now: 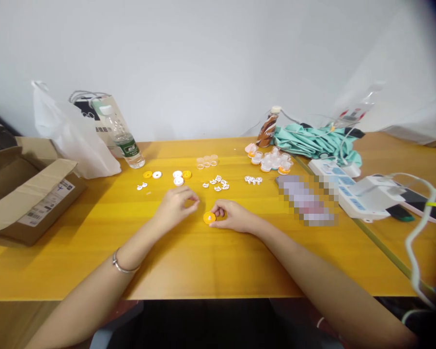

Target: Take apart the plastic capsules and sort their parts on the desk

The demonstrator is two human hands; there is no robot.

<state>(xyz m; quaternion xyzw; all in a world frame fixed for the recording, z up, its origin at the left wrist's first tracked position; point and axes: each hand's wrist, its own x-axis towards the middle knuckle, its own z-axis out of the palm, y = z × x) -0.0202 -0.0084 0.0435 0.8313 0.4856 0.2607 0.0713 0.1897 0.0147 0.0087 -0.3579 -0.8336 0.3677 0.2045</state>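
My right hand [231, 216] grips an orange round plastic disc [207, 219] by its right edge, between thumb and fingers. A small whitish piece shows at the disc's middle. To the left of it, my left hand [177, 207] hovers over the table with thumb and forefinger curled together. Whatever may be in that pinch is too small to make out. Beyond my hands lie several white cut-out pieces [218, 182], and more of them [253, 180] in a cluster to the right. White round parts [178, 181] and an orange ring [186, 174] sit behind my left hand.
Clear round covers [207, 162] lie farther back, with capped round assemblies [275, 160] to their right. A water bottle [127, 145], cardboard box [39, 203] and plastic bag [72, 140] stand left. Rightward are a brown drink bottle [267, 130], green cloth [312, 141] and power strip [349, 191].
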